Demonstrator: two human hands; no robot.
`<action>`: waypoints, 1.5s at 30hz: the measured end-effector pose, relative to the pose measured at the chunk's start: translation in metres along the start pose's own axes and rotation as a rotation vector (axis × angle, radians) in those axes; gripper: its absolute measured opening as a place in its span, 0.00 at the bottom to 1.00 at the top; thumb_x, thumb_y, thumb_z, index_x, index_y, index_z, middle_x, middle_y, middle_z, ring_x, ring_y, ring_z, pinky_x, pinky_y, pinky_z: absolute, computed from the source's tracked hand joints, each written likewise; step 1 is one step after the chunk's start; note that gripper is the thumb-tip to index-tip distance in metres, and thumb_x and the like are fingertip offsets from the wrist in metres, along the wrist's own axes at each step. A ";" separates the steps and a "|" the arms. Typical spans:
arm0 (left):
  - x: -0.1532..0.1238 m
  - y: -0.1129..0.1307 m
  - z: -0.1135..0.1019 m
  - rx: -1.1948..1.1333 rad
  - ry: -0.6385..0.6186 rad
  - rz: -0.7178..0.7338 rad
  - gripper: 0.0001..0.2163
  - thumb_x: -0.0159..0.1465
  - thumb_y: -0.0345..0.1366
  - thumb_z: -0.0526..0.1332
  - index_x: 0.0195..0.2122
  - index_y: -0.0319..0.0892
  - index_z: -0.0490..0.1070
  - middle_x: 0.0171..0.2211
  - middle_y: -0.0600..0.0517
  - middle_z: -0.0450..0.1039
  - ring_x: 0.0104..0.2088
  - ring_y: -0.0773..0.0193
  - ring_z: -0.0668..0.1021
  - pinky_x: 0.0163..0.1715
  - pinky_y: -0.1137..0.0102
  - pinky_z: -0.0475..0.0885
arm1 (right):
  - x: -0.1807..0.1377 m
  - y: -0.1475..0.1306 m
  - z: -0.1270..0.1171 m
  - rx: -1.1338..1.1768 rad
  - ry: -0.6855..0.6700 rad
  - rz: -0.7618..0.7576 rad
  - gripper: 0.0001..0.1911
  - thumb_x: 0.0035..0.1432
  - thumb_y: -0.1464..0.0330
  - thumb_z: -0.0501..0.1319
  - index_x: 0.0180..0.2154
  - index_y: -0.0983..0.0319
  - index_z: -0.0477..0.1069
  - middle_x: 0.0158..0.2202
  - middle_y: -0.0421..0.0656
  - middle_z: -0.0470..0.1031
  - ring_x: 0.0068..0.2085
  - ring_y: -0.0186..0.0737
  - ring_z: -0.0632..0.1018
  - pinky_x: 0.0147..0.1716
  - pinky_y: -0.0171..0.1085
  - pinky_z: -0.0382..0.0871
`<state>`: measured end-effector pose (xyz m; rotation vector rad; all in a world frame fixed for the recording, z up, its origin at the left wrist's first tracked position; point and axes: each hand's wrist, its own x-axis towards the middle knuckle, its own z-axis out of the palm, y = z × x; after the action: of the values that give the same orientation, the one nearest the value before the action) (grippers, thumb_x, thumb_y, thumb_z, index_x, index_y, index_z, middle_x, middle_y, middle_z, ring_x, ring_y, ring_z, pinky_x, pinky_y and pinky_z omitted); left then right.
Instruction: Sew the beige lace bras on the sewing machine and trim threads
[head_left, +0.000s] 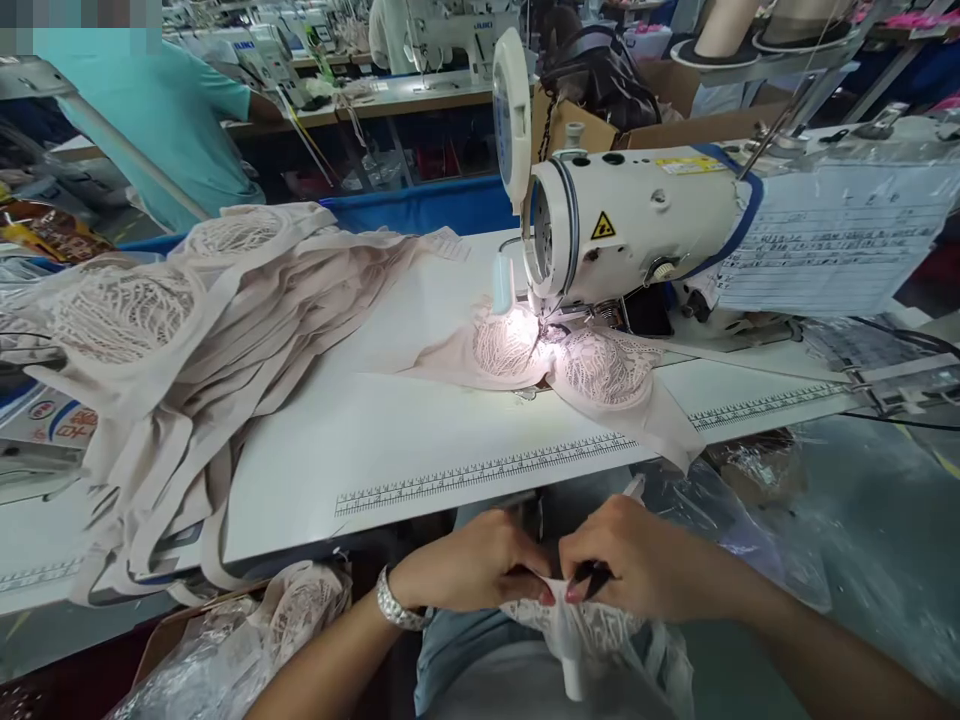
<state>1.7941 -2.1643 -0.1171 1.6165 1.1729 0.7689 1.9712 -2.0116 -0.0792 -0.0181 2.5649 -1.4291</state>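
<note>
Over my lap I hold a pale lace bra [604,622], its smooth band hanging down in the middle. My left hand [480,560], with a silvery bracelet at the wrist, pinches the fabric between thumb and fingers. Close beside it, my right hand [630,560] pinches the same edge. Something dark shows inside the right hand's curled fingers; its kind is hidden. On the machine table, a second pink lace bra [607,365] lies spread under the needle area of the sewing machine [630,220], lit by a small lamp.
A big heap of pale bras [277,320] covers the table's left side and hangs over its front edge. A ruler strip [487,470] runs along the table. Below left stands a box with a plastic bag [217,650]. A person in a turquoise shirt [150,110] sits beyond.
</note>
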 end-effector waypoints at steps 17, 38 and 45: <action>-0.021 -0.011 -0.003 -0.720 0.363 -0.213 0.28 0.62 0.54 0.66 0.20 0.39 0.54 0.22 0.58 0.49 0.25 0.73 0.53 0.26 0.72 0.46 | -0.002 0.057 0.011 0.746 0.170 0.054 0.31 0.63 0.44 0.60 0.21 0.61 0.61 0.21 0.36 0.58 0.24 0.32 0.60 0.25 0.36 0.49; -0.016 -0.013 0.007 -1.057 0.366 -0.227 0.28 0.58 0.51 0.71 0.20 0.40 0.55 0.16 0.62 0.50 0.16 0.78 0.53 0.17 0.77 0.47 | -0.003 0.062 0.018 0.833 0.201 0.054 0.30 0.58 0.44 0.65 0.21 0.61 0.63 0.19 0.37 0.62 0.20 0.29 0.60 0.20 0.33 0.52; -0.018 -0.012 0.005 -0.933 0.364 -0.214 0.28 0.60 0.53 0.69 0.20 0.40 0.54 0.17 0.61 0.48 0.19 0.77 0.51 0.19 0.75 0.44 | -0.004 0.062 0.010 0.715 0.158 0.023 0.30 0.61 0.44 0.62 0.22 0.61 0.63 0.19 0.35 0.58 0.21 0.29 0.58 0.21 0.33 0.49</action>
<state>1.7882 -2.1815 -0.1294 0.5866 0.9716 1.2554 1.9823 -1.9869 -0.1357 0.2377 1.9961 -2.3188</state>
